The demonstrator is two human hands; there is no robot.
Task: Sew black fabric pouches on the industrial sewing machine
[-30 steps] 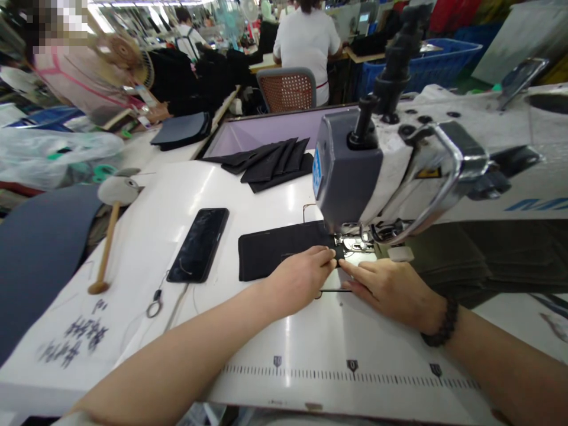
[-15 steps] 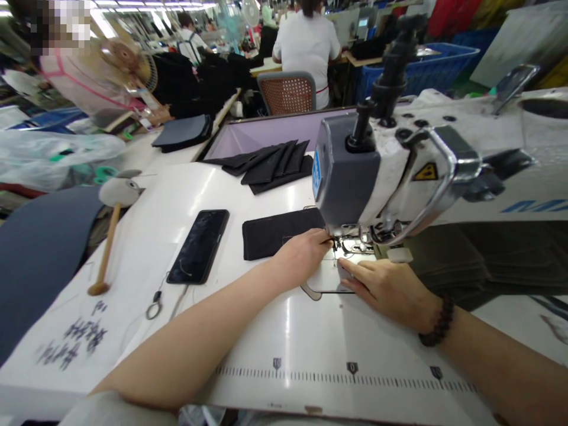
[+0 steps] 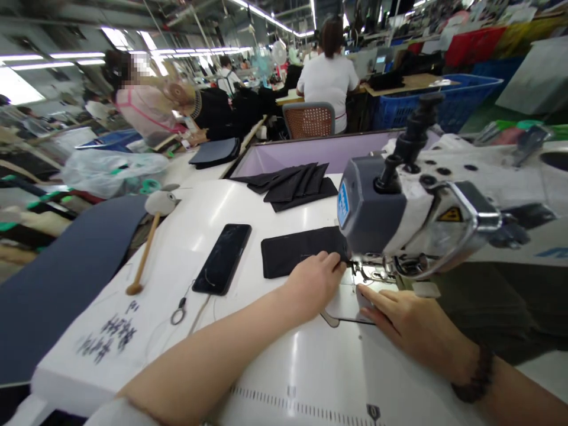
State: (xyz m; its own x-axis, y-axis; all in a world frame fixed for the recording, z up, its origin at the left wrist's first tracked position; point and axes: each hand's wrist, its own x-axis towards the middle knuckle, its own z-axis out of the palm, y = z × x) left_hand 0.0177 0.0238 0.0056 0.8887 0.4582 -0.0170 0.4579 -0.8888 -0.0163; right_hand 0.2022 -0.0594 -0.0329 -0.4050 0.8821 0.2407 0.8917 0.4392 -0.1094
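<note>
A black fabric piece (image 3: pixel 295 251) lies flat on the white sewing table (image 3: pixel 248 355), its right end under the head of the grey sewing machine (image 3: pixel 394 207). My left hand (image 3: pixel 316 278) rests on the piece's right end with its fingers curled and pinching the cloth beside the needle. My right hand (image 3: pixel 406 322) lies flat on the metal plate in front of the presser foot, fingers stretched out toward the needle. A dark bead bracelet (image 3: pixel 474 378) is on my right wrist.
A black phone (image 3: pixel 222 258) lies left of the fabric, with a wooden mallet (image 3: pixel 148 236) and a small ring (image 3: pixel 178 313) further left. A stack of black pieces (image 3: pixel 295 183) sits at the table's back. Dark blue cloth (image 3: pixel 53 278) hangs at left. People work at benches behind.
The fabric piece has slid away from me under the machine, and my left hand followed it. My right hand dropped back onto the plate. My view has lifted and turned a little left.
</note>
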